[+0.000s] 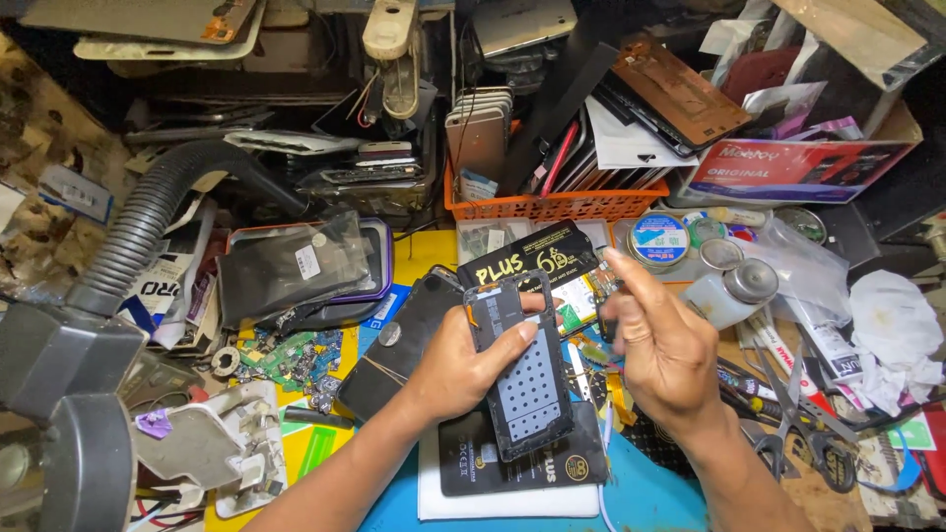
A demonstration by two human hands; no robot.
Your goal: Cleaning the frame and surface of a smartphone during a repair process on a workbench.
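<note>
Head view of a repair bench, read from near to far. Nearest, on the blue mat (pixel 650 493), lie a black box (pixel 512 463) and white sheets, partly hidden by the forearms. Above them the left hand (pixel 458 369) is closed around an opened phone (pixel 522 369), thumb across its face and fingers behind its left edge. The phone is held clear of the bench, interior toward the camera, its long axis running near-to-far with a slight tilt, lower end toward the wearer. The right hand (pixel 665 345) hangs just to the right of the phone and apart from it, its back to the camera. Its forefinger is extended up and to the left toward the phone's upper right corner, the other fingers loosely curled; whether they hold a small part I cannot tell. The left hand thus carries the phone; the right is the free one, and the phone lies to its left. To the right rest scissors (pixel 803 433) and pliers. Beyond the hands stand round tins (pixel 658 239) and a small bottle (pixel 734 291). Farthest is an orange basket (pixel 552 205) of phones and panels, with a grey hose (pixel 158 212) at far left.
</note>
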